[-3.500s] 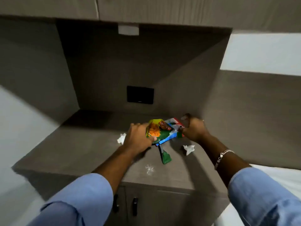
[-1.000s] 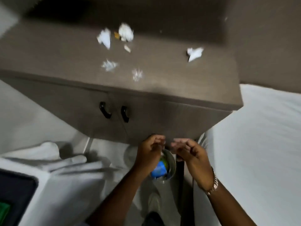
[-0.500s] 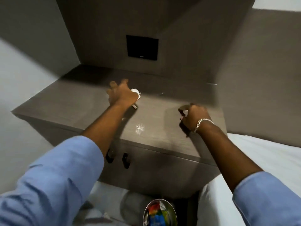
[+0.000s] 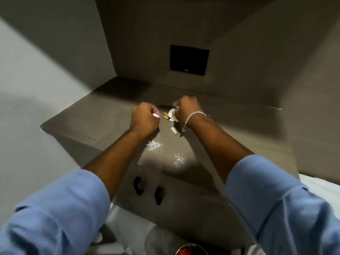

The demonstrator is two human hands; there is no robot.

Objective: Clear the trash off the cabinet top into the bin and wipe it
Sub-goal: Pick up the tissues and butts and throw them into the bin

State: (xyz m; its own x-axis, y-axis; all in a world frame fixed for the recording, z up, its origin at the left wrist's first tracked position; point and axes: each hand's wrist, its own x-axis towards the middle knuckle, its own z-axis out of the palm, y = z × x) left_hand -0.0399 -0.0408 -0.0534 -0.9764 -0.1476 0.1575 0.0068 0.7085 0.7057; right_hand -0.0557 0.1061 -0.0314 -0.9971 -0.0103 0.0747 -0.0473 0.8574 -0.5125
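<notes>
Both hands are over the cabinet top (image 4: 103, 124). The left hand (image 4: 145, 116) is clenched on a white scrap (image 4: 156, 115) poking out by its fingers. The right hand (image 4: 185, 107) is curled around a paper wad (image 4: 172, 115). Two butts (image 4: 166, 115) lie between the fists, a paper bit (image 4: 174, 130) just nearer. The bin (image 4: 191, 250) shows below.
</notes>
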